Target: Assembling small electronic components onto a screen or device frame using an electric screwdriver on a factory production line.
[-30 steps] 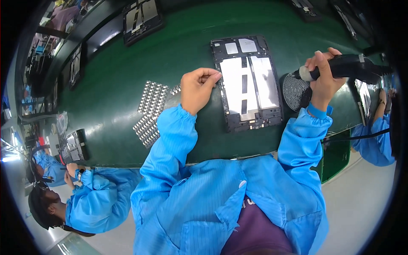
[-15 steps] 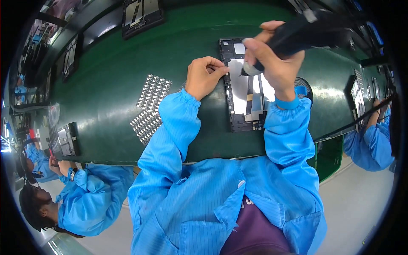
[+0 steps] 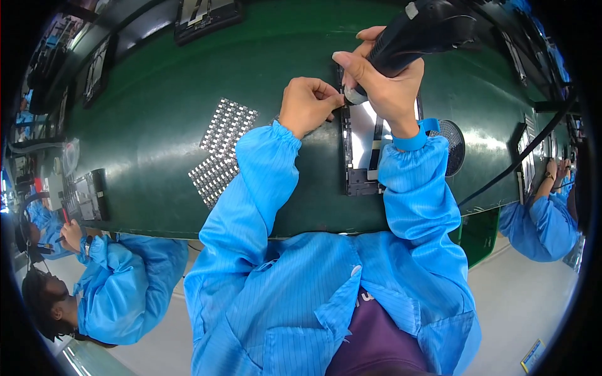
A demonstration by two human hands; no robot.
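On the belt [image 3: 157, 125], the parts sheet [image 3: 221, 150] lies left of the open device [image 3: 360, 150], round dish [image 3: 453, 147] right.

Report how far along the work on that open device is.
Done: open device lies flat on the green belt. In hand: right hand presses the black electric screwdriver onto its left edge; left hand pinches beside the tip. Left: cannot tell which screws remain.

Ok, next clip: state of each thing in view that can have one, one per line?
Left hand: fingertips pinched at the device's left edge.
Right hand: closed on the driver.
Driver: held, tilted, tip down at the device's edge.
Device: flat on the belt, back open, insides showing.
Parts sheets: flat on the belt, untouched.
Belt: green, bearing the work.
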